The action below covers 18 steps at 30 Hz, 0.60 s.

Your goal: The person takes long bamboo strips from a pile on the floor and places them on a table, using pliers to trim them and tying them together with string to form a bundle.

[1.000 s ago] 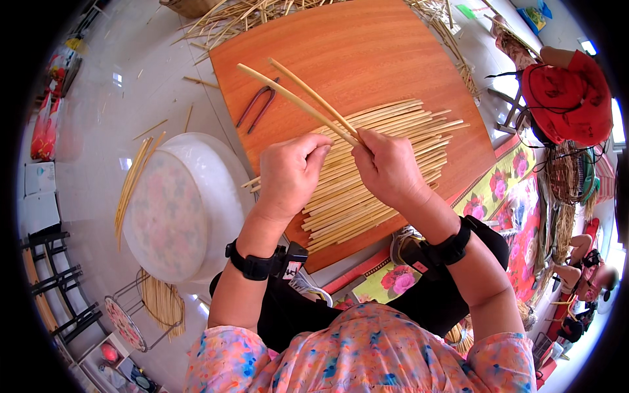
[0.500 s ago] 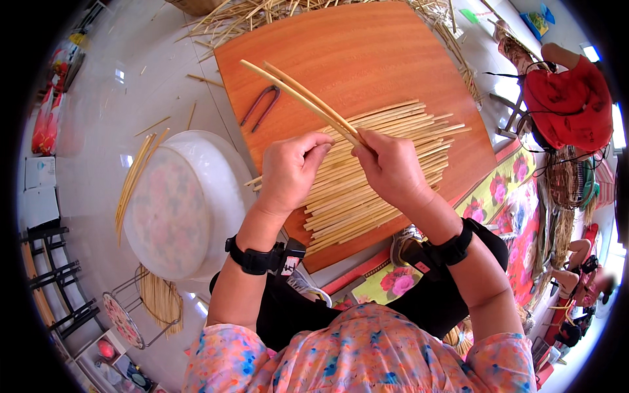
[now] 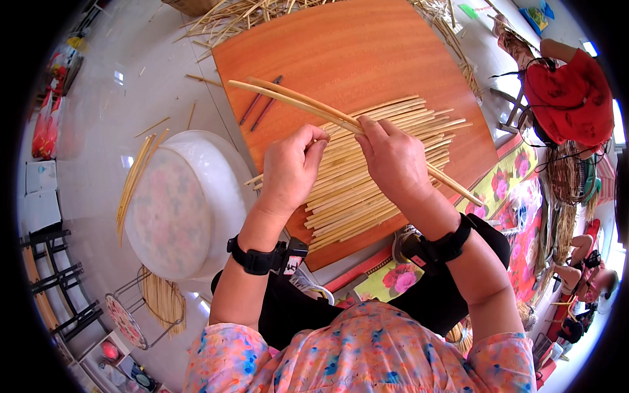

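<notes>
Straw stalks (image 3: 295,101), light, stiff but brittle, are pinched mid-length by left hand (image 3: 288,167) and right hand (image 3: 393,160).

Hands (image 3: 341,164) closed in — strips (image 3: 295,101) lowered.

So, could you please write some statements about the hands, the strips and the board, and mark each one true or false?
1. Both hands, left hand and right hand, hold long pale strips slanting across the laid strips. True.
2. The laid strips rest on a glass table. False: they lie on an orange-brown wooden board.
3. A white basin sits to the left of the board. True.
4. Each wrist is bare. False: each wears a black band.
5. Two thin dark sticks lie on the board. True.
</notes>
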Each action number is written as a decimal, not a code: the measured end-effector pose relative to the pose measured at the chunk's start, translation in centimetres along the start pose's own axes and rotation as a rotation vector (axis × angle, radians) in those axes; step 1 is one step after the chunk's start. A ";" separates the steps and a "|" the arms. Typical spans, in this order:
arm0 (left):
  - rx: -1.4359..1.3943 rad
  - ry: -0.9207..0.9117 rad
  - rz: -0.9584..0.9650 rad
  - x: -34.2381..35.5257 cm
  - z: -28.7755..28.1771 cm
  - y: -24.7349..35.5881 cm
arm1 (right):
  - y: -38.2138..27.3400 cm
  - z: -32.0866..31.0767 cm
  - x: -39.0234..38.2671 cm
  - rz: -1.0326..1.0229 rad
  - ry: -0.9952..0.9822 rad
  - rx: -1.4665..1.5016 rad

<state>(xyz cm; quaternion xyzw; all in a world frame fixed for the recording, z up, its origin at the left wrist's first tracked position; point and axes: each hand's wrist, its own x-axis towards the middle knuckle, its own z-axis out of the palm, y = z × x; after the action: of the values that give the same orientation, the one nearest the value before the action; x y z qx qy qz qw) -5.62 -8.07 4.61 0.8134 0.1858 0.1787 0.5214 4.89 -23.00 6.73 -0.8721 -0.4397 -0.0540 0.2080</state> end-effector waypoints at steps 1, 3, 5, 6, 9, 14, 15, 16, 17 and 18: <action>0.028 0.004 0.018 0.0 0.0 0.2 | 0.1 0.0 -0.1 0.003 -0.015 -0.011; 0.056 0.025 0.054 -0.1 0.0 0.4 | 0.0 0.0 -0.1 0.007 -0.024 -0.009; 0.052 0.055 0.089 -0.1 0.2 0.3 | 0.0 0.0 0.0 0.011 -0.031 -0.011; 0.050 0.059 0.092 -0.1 0.2 0.3 | 0.0 0.0 0.0 0.014 -0.033 -0.015; 0.036 0.061 0.094 -0.1 0.3 0.0 | -0.2 0.0 0.0 0.026 -0.054 -0.023; 0.060 0.054 0.091 -0.2 0.2 0.0 | -0.3 0.0 -0.1 0.033 -0.070 -0.011; 0.059 0.056 0.091 -0.2 0.2 0.0 | -0.4 -0.1 -0.1 0.038 -0.070 -0.009; 0.058 0.058 0.092 -0.2 0.3 -0.1 | -0.4 -0.1 -0.2 0.043 -0.071 -0.007; 0.058 0.061 0.092 -0.1 0.3 -0.1 | -0.4 0.0 -0.2 0.044 -0.066 -0.004; 0.056 0.062 0.092 -0.1 0.3 -0.1 | -0.4 0.0 -0.2 0.045 -0.062 -0.002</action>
<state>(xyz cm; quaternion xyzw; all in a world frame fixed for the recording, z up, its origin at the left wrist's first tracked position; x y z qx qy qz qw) -5.63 -8.32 4.42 0.8296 0.1693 0.2223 0.4835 4.43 -22.89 6.82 -0.8832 -0.4262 -0.0227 0.1945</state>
